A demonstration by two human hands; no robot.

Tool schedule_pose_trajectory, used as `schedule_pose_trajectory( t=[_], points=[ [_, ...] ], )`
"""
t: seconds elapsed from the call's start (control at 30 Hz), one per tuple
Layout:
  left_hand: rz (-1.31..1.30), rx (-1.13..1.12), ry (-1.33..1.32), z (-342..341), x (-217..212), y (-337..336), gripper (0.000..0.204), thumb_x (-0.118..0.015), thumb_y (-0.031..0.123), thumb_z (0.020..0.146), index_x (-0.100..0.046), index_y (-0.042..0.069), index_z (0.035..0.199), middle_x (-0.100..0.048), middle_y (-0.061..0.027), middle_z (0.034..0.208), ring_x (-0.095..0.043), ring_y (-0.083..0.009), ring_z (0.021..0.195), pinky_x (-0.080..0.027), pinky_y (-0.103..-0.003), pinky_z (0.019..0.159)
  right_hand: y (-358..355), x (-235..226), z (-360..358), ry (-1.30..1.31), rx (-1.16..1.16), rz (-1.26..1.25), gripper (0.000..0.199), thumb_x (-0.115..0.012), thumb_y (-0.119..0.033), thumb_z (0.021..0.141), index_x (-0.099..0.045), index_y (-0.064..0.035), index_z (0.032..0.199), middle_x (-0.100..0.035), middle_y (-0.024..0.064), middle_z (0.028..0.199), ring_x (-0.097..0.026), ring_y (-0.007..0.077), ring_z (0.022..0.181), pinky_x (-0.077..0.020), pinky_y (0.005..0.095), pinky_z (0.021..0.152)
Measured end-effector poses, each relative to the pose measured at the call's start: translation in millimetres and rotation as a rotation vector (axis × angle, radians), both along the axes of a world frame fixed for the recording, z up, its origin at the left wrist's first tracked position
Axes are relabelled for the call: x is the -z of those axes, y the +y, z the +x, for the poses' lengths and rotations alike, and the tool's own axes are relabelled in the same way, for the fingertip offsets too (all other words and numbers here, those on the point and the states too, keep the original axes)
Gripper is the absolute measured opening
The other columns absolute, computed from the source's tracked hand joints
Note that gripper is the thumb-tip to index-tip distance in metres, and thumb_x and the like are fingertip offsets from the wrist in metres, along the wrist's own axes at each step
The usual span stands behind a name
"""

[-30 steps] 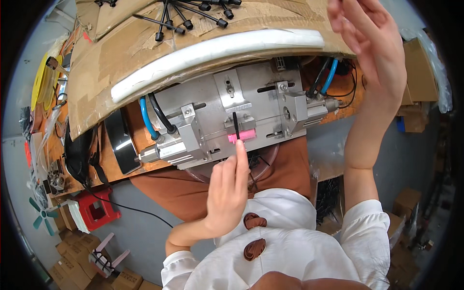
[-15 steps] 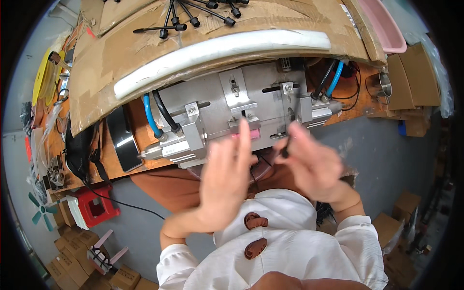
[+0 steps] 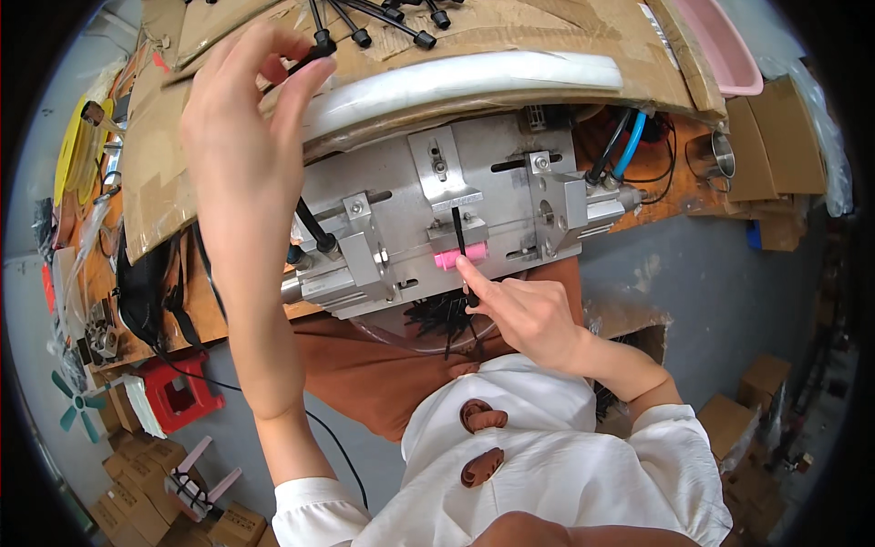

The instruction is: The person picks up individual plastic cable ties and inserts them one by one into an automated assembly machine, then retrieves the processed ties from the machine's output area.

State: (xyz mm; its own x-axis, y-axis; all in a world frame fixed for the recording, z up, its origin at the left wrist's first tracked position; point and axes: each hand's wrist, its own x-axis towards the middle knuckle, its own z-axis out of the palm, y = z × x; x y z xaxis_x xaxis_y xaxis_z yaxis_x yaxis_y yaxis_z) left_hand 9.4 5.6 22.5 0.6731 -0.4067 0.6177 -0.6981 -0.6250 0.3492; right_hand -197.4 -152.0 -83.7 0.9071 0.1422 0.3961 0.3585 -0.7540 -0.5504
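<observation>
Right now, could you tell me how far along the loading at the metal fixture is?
Done: one black strip stands in the metal fixture above the pink block. In hand: the right hand presses a fingertip at that block, while the left hand pinches another black piece. Left: more black pieces lie on the cardboard.

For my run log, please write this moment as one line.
left hand: pinches black plug piece above cardboard | right hand: index finger at black strip by pink block | metal fixture: between hands
</observation>
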Motion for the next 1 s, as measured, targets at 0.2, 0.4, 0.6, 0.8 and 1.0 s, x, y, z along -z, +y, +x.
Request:
schedule_pose_trajectory(
  t=[0.2,0.4,0.6,0.8,1.0],
  points=[
    [0.047,0.199,0.060,-7,1,18,0.020,-0.072,0.012,0.080,-0.060,0.001,0.092,-0.049,-0.0031,0.073,-0.044,-0.0129,0.067,-0.039,-0.026,0.062,-9,-27,7,0.068,-0.088,-0.156,0.067,-0.077,-0.009,0.070,-0.052,-0.0024,0.132,-0.053,0.0043,0.064,-0.052,0.0175,0.052,-0.0425,0.0316,0.048],
    [-0.199,0.132,0.356,-5,-8,17,0.017,-0.071,0.017,0.085,-0.062,0.002,0.089,-0.052,0.0014,0.070,-0.045,-0.0090,0.064,-0.040,-0.027,0.059,-46,-83,94,-0.537,0.039,-0.192,0.025,-0.065,-0.002,0.076,-0.066,-0.0046,0.101,-0.063,0.0069,0.071,-0.062,0.0218,0.061,-0.0478,0.0342,0.052],
    [-0.474,0.293,0.407,-26,-31,29,0.015,-0.065,0.003,0.087,-0.062,-0.001,0.102,-0.059,-0.0005,0.094,-0.052,-0.0060,0.082,-0.043,-0.019,0.074,-51,-117,216,-0.653,0.029,-0.527,0.021,-0.063,-0.005,0.076,-0.062,0.0036,0.096,-0.063,0.0160,0.078,-0.061,0.0267,0.072,-0.0502,0.0348,0.063],
    [-0.082,0.170,0.211,-144,40,26,0.057,-0.068,-0.015,0.065,-0.061,0.003,0.118,-0.060,-0.0127,0.100,-0.056,-0.0284,0.090,-0.047,-0.036,0.079,-47,-112,230,-0.569,0.157,-0.582,0.007,-0.058,-0.004,0.070,-0.063,-0.0002,0.068,-0.060,0.0169,0.084,-0.056,0.0316,0.090,-0.0470,0.0396,0.075],
    [0.204,0.128,0.277,-186,99,-5,0.068,-0.055,-0.010,0.070,-0.040,-0.010,0.136,-0.052,-0.0131,0.098,-0.050,-0.0255,0.083,-0.047,-0.033,0.076,-34,-109,252,-0.595,-0.011,-0.607,0.011,-0.059,-0.002,0.071,-0.068,-0.0011,0.076,-0.063,0.0179,0.093,-0.058,0.0312,0.091,-0.0481,0.0372,0.080]
  ],
)
